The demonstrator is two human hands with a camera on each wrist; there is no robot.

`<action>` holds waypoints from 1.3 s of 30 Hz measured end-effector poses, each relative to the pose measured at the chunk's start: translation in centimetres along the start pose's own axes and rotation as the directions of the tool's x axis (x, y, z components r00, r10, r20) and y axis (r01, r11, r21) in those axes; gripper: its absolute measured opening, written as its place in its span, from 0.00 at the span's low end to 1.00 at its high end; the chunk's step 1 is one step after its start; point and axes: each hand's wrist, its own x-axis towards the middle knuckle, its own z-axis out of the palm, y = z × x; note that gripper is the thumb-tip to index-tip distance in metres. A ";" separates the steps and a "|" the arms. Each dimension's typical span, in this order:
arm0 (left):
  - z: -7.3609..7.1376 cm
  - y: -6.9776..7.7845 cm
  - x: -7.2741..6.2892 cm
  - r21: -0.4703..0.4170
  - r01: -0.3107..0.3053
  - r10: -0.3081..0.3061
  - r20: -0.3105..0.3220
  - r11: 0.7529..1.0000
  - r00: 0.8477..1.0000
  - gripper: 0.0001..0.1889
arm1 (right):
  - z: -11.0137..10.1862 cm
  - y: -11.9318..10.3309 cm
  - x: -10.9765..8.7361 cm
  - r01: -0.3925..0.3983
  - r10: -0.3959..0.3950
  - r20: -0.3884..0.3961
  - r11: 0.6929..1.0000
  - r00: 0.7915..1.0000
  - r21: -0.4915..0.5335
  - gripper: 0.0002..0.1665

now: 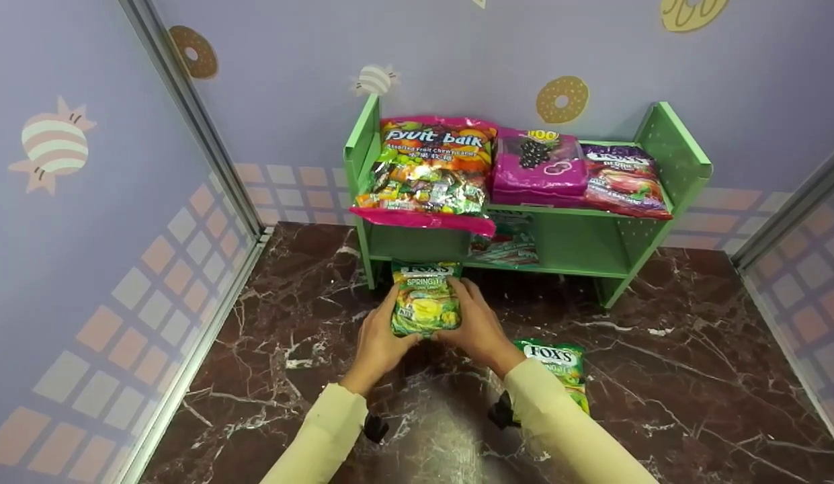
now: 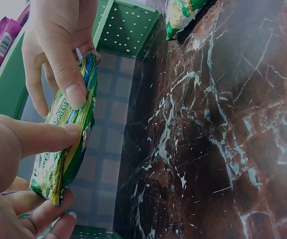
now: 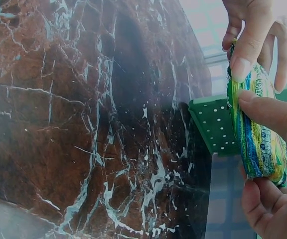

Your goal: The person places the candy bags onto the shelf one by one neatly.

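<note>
A green and yellow Fox's candy bag [image 1: 427, 306] is held between both hands, just in front of the green shelf's lower tier. My left hand [image 1: 384, 339] grips its left side, thumb along the near edge. On the opposite side my right hand [image 1: 479, 324] grips it the same way. In the left wrist view the candy bag [image 2: 64, 134] has both thumbs on its edge and fingers behind. The right wrist view shows the bag [image 3: 258, 124] clear of the floor. A second green Fox's bag [image 1: 554, 366] lies on the floor, partly behind the right sleeve.
The green two-tier shelf [image 1: 585, 242] stands by the back wall. On top are a fruit chewy candy bag [image 1: 430, 168], a purple pack [image 1: 539, 165] and a berries Fox's bag [image 1: 625, 181]. Another bag [image 1: 504, 242] sits on the lower tier. Walls flank the marble floor [image 1: 309, 403].
</note>
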 end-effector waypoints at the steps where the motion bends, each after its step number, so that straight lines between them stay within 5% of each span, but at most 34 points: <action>1: 0.0 0.0 0.1 0.001 -0.007 0.007 -0.003 1.000 1.000 0.50 | 0.0 0.0 0.1 0.005 -0.005 -0.003 1.000 1.000 -0.004 0.60; 39: -0.7 0.6 3.4 0.033 0.004 -0.005 0.039 0.999 0.999 0.46 | -0.6 -0.5 2.3 0.032 -0.034 -0.061 0.999 0.998 -0.032 0.54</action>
